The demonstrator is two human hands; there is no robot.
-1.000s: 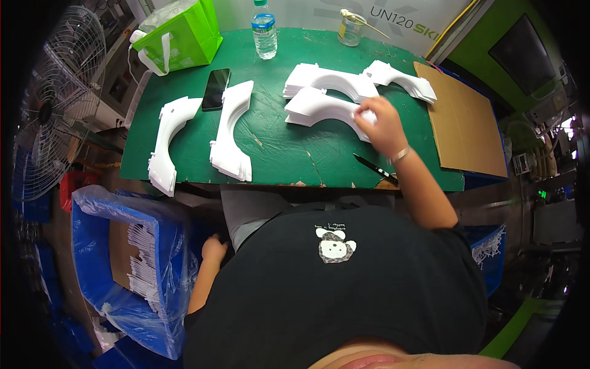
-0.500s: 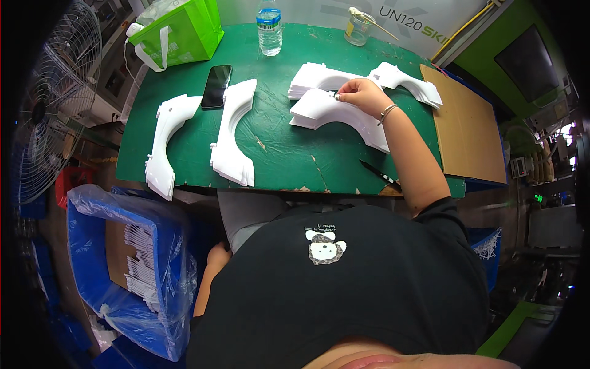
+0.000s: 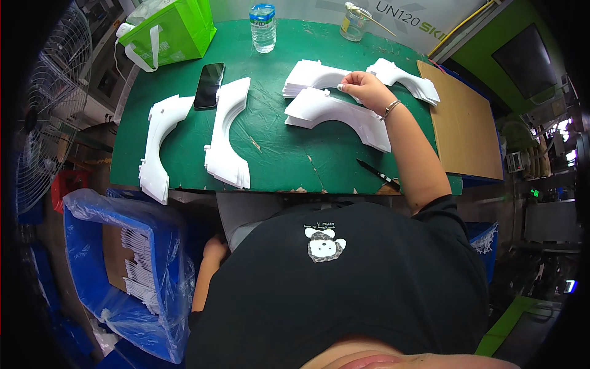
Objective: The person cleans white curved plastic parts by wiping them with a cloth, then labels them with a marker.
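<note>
My right hand (image 3: 367, 92) hovers over the front stack of curved white plastic parts (image 3: 326, 109), fingers pinched together. Something small and pale shows at the fingertips; whether it is a held piece or a nail I cannot make out. Just behind lies another stack of white arched parts (image 3: 310, 75), partly covered by the hand. A third stack (image 3: 409, 85) sits farther right. Low at my side, next to the blue bin, hangs my left hand (image 3: 215, 251), its fingers mostly hidden in shadow.
Two more white stacks (image 3: 161, 141) stand at the left, beside a black phone (image 3: 209, 85). A green bag (image 3: 175, 37), water bottle (image 3: 263, 29) and glass jar (image 3: 354, 26) line the back. A pen (image 3: 376, 173) lies near the front edge. The plastic-lined blue bin (image 3: 80, 246) holds white parts.
My right hand has lifted slightly off the front stack and shifted a little right. The whole view has moved slightly. My left hand stays low at my side.
</note>
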